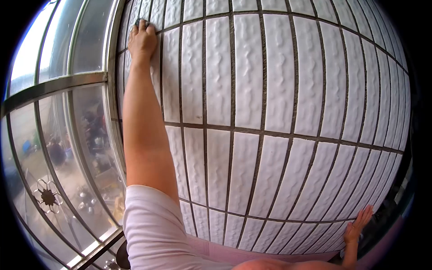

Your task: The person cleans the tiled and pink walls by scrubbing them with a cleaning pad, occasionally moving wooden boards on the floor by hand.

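My left hand (143, 41) reaches high up the wall, close to the window frame. Its fingers are closed over a small dark, greenish scrubbing pad (141, 22), pressed against the white tiles (248, 67). Most of the pad is hidden under the fingers, so its exact kind is hard to make out. Low at the right, my right hand (357, 225) lies against the tiled wall with its fingers stretched out, holding nothing.
A metal-framed window (54, 90) with vertical bars and a flower ornament (47, 197) runs along the left side. Through the glass, blurred objects show. Pink tiles (216, 250) edge the wall's bottom. Dark grout lines separate the wavy white tiles.
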The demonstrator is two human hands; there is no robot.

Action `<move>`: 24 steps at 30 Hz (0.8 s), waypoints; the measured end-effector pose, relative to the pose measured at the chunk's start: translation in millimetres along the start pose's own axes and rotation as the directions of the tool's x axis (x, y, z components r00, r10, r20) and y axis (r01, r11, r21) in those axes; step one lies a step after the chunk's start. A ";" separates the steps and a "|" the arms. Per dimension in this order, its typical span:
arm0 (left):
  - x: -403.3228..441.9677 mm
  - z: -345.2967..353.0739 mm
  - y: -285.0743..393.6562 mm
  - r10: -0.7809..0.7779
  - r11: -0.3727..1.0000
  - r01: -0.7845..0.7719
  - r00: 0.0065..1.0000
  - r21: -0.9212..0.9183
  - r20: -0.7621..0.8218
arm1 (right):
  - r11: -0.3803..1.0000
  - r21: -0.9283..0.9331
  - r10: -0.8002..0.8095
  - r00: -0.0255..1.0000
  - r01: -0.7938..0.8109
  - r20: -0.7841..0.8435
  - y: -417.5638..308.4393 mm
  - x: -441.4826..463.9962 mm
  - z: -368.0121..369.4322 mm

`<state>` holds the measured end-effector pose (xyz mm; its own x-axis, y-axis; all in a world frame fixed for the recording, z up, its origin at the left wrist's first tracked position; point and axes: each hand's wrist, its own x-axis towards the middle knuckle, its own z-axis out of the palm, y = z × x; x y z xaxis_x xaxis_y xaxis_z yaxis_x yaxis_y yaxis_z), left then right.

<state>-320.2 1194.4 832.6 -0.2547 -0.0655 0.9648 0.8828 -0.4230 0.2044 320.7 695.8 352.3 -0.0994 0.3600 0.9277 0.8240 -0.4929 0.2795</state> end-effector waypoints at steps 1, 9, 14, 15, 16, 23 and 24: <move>-1.4 11.8 -39.8 0.024 0.998 -0.025 0.999 0.054 0.023 | 0.999 0.015 0.036 0.999 -0.036 -0.008 3.2 -2.4 -0.1; -39.0 -16.7 -7.4 -0.093 0.980 0.089 0.996 -0.175 -0.014 | 0.999 -0.025 0.039 0.999 -0.039 -0.011 7.8 -9.7 -4.2; -43.6 -46.6 128.4 0.078 0.948 -0.085 0.996 -0.306 -0.033 | 1.000 -0.001 0.027 0.999 -0.027 -0.034 4.8 -4.1 1.6; -48.4 -52.9 167.9 0.132 0.939 -0.150 0.988 -0.311 -0.076 | 1.000 0.015 0.022 0.999 -0.022 -0.036 4.3 -2.7 0.4; -53.6 -59.1 207.4 0.185 0.925 -0.215 0.975 -0.314 -0.122 | 0.999 0.006 0.035 0.999 -0.034 -0.038 4.3 -2.2 1.1; -123.4 -120.7 451.1 0.456 0.766 -0.510 0.860 -0.392 -0.228 | 0.990 0.138 0.027 0.998 -0.019 -0.059 5.2 -3.4 3.6; -136.9 -130.1 485.0 0.469 0.735 -0.514 0.856 -0.442 -0.216 | 0.989 0.144 0.023 0.998 -0.015 -0.057 6.4 -4.1 4.0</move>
<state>91.4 880.7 778.1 0.1110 -0.4497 0.8863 0.6052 -0.6768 -0.4192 328.6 694.4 349.4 -0.1120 0.3024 0.9466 0.8971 -0.3790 0.2273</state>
